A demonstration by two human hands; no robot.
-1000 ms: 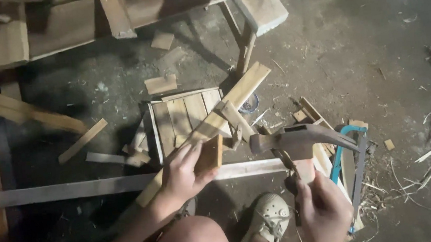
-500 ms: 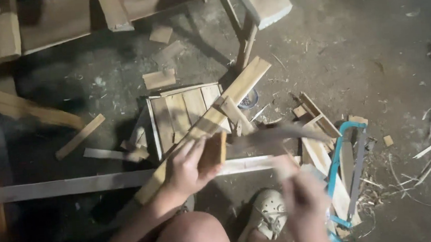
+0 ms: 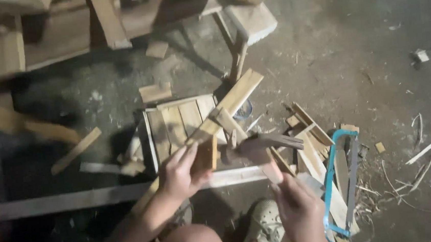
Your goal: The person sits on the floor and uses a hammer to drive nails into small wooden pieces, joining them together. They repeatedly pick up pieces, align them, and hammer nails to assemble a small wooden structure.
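Note:
My left hand (image 3: 179, 171) grips a small upright wood block (image 3: 207, 155) held against a long diagonal wooden strip (image 3: 227, 106). My right hand (image 3: 295, 206) holds the handle of a claw hammer (image 3: 258, 146), whose blurred head is right beside the block. The strip lies across a small slatted wooden panel (image 3: 174, 123) on the floor. A long pale board (image 3: 78, 199) runs left to right under my left hand.
A blue-framed hacksaw (image 3: 339, 178) lies right of my right hand among wood offcuts (image 3: 308, 129). Planks and timber (image 3: 40, 42) are stacked at the top left. My knee and a light shoe (image 3: 264, 224) are at the bottom. Shavings litter the concrete floor.
The hammer swung down and left to the block. My right hand dropped, then rose slightly. My left hand stayed on the block.

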